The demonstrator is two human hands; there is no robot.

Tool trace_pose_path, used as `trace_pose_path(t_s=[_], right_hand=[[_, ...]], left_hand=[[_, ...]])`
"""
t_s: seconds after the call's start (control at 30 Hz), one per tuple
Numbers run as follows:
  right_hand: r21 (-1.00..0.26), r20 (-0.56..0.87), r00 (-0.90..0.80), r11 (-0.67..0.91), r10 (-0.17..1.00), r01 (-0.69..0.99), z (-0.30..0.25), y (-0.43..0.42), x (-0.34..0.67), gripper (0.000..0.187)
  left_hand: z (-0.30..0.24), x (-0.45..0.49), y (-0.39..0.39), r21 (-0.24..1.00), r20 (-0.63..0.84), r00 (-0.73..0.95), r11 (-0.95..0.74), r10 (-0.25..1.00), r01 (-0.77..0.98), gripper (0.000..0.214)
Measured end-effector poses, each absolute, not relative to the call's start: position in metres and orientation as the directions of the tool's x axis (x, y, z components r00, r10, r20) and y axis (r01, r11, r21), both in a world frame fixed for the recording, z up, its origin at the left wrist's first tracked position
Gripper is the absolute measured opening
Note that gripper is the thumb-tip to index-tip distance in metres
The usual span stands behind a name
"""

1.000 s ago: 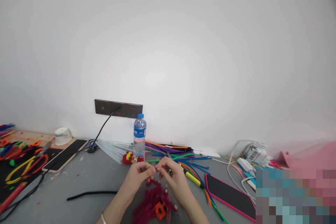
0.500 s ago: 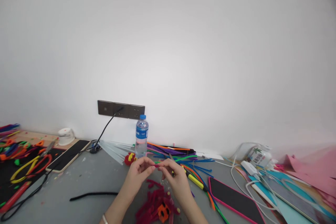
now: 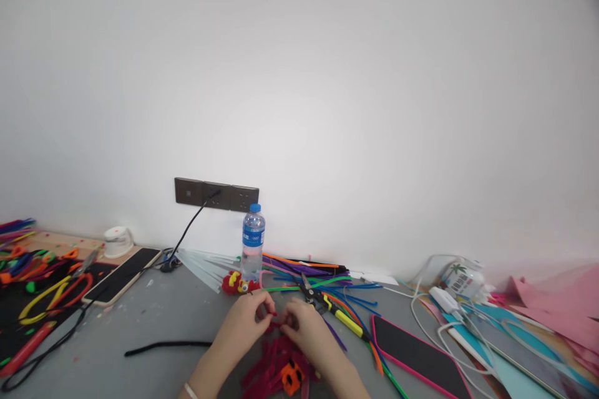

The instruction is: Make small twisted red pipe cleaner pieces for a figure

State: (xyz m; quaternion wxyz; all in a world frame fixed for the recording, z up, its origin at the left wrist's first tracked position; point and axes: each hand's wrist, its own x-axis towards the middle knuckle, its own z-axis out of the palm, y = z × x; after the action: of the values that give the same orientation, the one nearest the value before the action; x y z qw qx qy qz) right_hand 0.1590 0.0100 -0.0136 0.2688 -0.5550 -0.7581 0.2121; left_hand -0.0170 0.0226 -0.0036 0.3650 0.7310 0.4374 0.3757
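My left hand (image 3: 247,319) and my right hand (image 3: 305,328) are close together, low over the desk, with thumbs and fingers pinched. Between their fingertips is a short piece of dark red pipe cleaner (image 3: 276,325), mostly hidden by the fingers. Under them lies a heap of crimson pipe cleaner pieces (image 3: 264,366), with an orange piece with black spots (image 3: 292,378) on it. Just beyond my left hand sits a red and yellow pipe cleaner figure (image 3: 232,282) with an eye. Yellow and black pliers (image 3: 344,319) lie beyond my right hand.
A water bottle (image 3: 253,243) stands by the wall before many coloured pipe cleaners (image 3: 299,267). A black pipe cleaner (image 3: 168,344) lies left. Phones (image 3: 416,355), scissors (image 3: 56,299), white cables (image 3: 444,324) and coloured paper (image 3: 556,299) lie at the sides.
Both hands have come down and nearer to me, still pinching the dark red piece. More of the red and yellow figure and the pliers now shows.
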Motion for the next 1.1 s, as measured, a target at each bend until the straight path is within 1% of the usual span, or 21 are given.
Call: trace_pose_path(t_s=[0.1,0.2,0.33,0.5,0.57,0.63,0.67,0.77,0.87,1.0,1.1], right_hand=[[-0.579,0.176,-0.223,0.284,0.959,0.764,-0.014,0.009,0.158,0.021],[-0.591,0.227,-0.21,0.306,0.951,0.746,-0.014,0.009,0.16,0.019],[-0.662,0.32,-0.123,0.315,0.939,0.68,-0.013,0.012,0.169,0.015],[-0.779,0.381,-0.061,0.356,0.923,0.515,-0.006,0.017,0.179,0.009],[-0.826,0.373,-0.044,0.354,0.927,0.439,-0.004,0.018,0.181,0.007],[-0.856,0.352,-0.034,0.336,0.935,0.394,-0.002,0.019,0.183,0.01],[-0.86,0.346,-0.029,0.329,0.938,0.391,-0.001,0.019,0.184,0.013],[-0.853,0.351,-0.007,0.323,0.936,0.41,0.002,0.018,0.186,0.018],[-0.876,0.348,0.03,0.314,0.937,0.365,0.005,0.018,0.186,0.022],[-0.924,0.323,0.044,0.305,0.945,0.232,0.007,0.019,0.183,0.029],[-0.953,0.292,0.019,0.289,0.956,0.09,0.009,0.017,0.18,0.031]], left_hand=[[-0.004,-0.018,0.024,0.852,0.258,0.327,-0.373,0.909,0.366,0.018],[-0.002,-0.018,0.024,0.846,0.275,0.33,-0.39,0.903,0.364,0.018],[0.001,-0.016,0.022,0.845,0.274,0.321,-0.387,0.907,0.37,0.014],[0.004,-0.014,0.019,0.842,0.151,0.384,-0.322,0.911,0.434,0.011],[0.003,-0.012,0.019,0.855,0.115,0.386,-0.289,0.915,0.431,0.008],[0.001,-0.012,0.02,0.874,0.115,0.371,-0.271,0.922,0.402,0.004],[0.0,-0.011,0.021,0.883,0.123,0.364,-0.269,0.923,0.385,0.003],[-0.003,-0.012,0.022,0.895,0.135,0.353,-0.267,0.926,0.357,0.011],[-0.005,-0.012,0.022,0.887,0.125,0.36,-0.267,0.924,0.376,0.012],[-0.004,-0.011,0.021,0.887,0.129,0.365,-0.272,0.922,0.374,0.009],[-0.001,-0.009,0.021,0.903,0.163,0.324,-0.273,0.932,0.331,0.015]])
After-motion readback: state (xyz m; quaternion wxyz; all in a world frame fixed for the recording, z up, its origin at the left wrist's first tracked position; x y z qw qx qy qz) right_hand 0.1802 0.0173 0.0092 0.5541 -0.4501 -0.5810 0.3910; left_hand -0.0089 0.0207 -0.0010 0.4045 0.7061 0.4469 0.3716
